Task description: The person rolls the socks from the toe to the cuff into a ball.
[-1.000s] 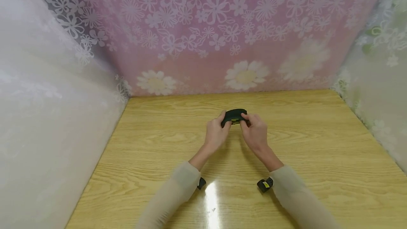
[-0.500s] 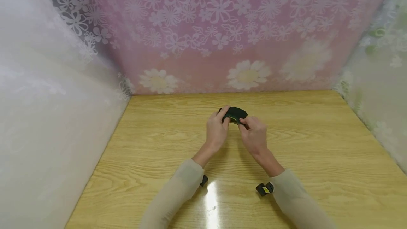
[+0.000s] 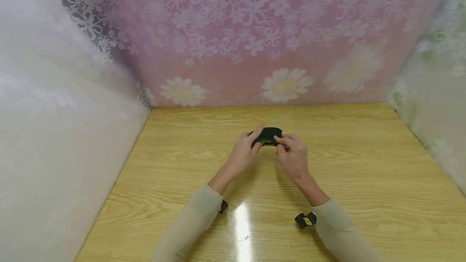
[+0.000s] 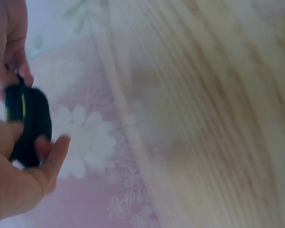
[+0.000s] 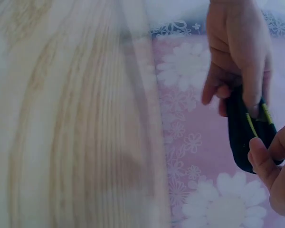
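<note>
A small dark green, nearly black pouch (image 3: 272, 133) is held up above the table between both hands. Yellow strips along its edge, apart in the right wrist view, look like a zipper opening (image 5: 252, 124). My left hand (image 3: 242, 153) grips the pouch's left end, with the thumb at the yellow-lined edge and fingers over the dark side. At the right end, my right hand (image 3: 294, 156) pinches the edge between thumb and index finger. The left wrist view shows the pouch (image 4: 42, 114) partly covered by the left fingers. Its inside is hidden.
A wood-grain table (image 3: 182, 173) lies below the hands. Behind it stands a pink flowered backdrop (image 3: 233, 80), with pale side panels (image 3: 73, 132) at left and right. Black wrist cameras (image 3: 305, 220) hang by the sleeves.
The pouch has tilted so more of its dark face shows. My left hand has shifted its fingers further over it, and its forearm has swung left. The right hand keeps its pinch near the right end.
</note>
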The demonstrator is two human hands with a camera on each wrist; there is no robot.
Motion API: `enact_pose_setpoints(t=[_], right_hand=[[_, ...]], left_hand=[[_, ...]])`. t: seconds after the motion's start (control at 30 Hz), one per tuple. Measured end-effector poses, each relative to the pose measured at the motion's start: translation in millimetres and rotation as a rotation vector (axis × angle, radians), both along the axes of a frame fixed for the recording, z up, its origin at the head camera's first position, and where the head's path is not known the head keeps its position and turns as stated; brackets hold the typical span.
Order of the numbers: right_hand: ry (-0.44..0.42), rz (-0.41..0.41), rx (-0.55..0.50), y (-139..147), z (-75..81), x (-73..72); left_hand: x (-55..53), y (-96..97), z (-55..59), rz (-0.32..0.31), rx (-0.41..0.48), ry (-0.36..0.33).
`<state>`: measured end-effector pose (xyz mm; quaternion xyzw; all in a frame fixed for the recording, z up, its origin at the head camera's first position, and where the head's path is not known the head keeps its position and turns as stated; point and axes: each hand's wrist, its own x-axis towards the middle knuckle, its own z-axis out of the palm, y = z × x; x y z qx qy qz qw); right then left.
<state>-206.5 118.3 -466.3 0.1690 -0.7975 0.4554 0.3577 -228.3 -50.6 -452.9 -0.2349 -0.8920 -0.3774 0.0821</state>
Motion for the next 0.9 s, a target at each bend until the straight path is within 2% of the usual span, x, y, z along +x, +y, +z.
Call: enact_pose_setpoints(t=[0.07,0.17,0.23,0.37,0.47,0.53,0.7,0.8,0.9], right_hand=[[-0.002,0.005,-0.012,0.4,0.2,0.0],[-0.047,0.037,-0.08,0.7,1.9,1.0],[-0.127,0.087,-0.169,2.5,3.4,1.6],[-0.334,0.163,-0.382,9.2,6.4,0.8],[-0.441,0.19,-0.473,13.4,8.3,-0.4],[-0.49,0.2,-0.477,15.5,8.9,-0.2],[-0.578,0.281,-0.392,22.6,8.6,-1.7],[-0.609,0.326,-0.346,27.9,9.2,-2.9],[-0.625,0.304,-0.295,31.0,10.2,-2.3]], left_hand=[[0.9,1.8,1.1,0.014,0.002,0.04],[1.6,2.8,0.3,0.029,0.042,0.036],[1.0,1.3,-0.9,-0.003,0.1,-0.025],[0.0,-2.5,1.3,-0.12,0.296,-0.224],[-0.4,-3.4,3.2,-0.152,0.435,-0.326],[-1.8,-3.2,2.2,-0.161,0.515,-0.362],[-4.8,-4.2,1.1,-0.209,0.607,-0.409],[-6.8,-6.3,0.0,-0.203,0.601,-0.432],[-9.7,-8.8,-2.0,-0.163,0.532,-0.454]])
